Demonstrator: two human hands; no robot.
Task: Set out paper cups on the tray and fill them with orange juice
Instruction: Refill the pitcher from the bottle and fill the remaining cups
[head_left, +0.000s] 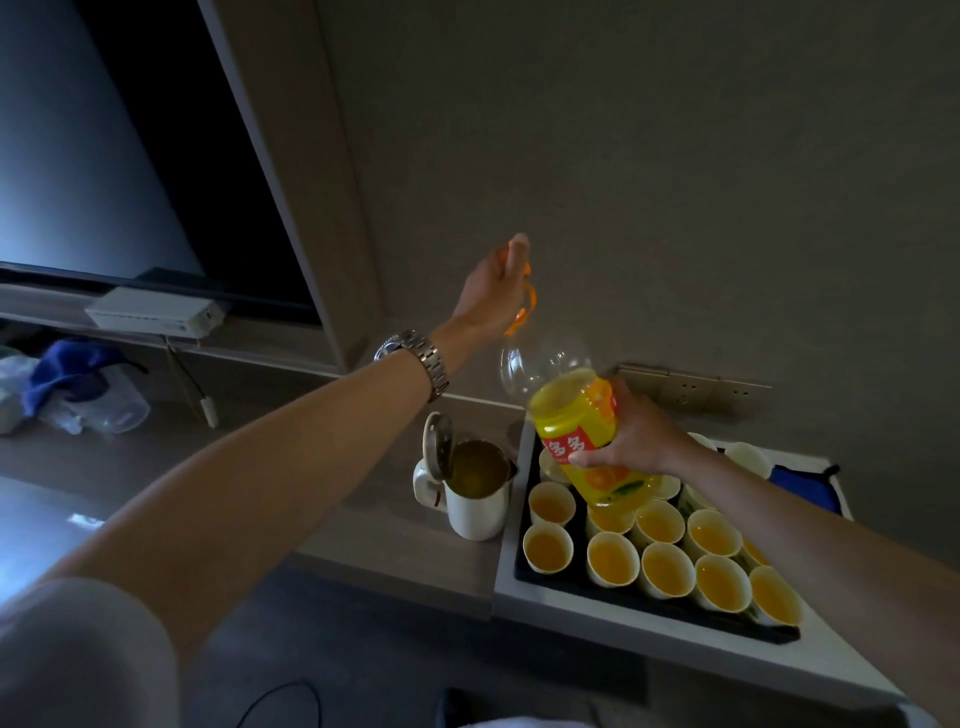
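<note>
Nearby, open kettle (475, 488) beside tray (506, 577), both hands' fingers gripping bottle (576, 415).

Juice bottle (576, 421) with red label, part full, clear upper half, tilted, neck toward 11 o'clock, above the tray (506, 577). Pale paper cups (613, 558) stood upright in close rows on its black bed, holding orange juice.

Left arm stretched forward and up, metal watch (415, 358) on the wrist, left hand (493, 288) curled around the orange cap end of the juice bottle (576, 421). Right arm reaching in from the lower right, right hand (631, 431) wrapped around the bottle's labelled body, fingers curled underneath.
</note>
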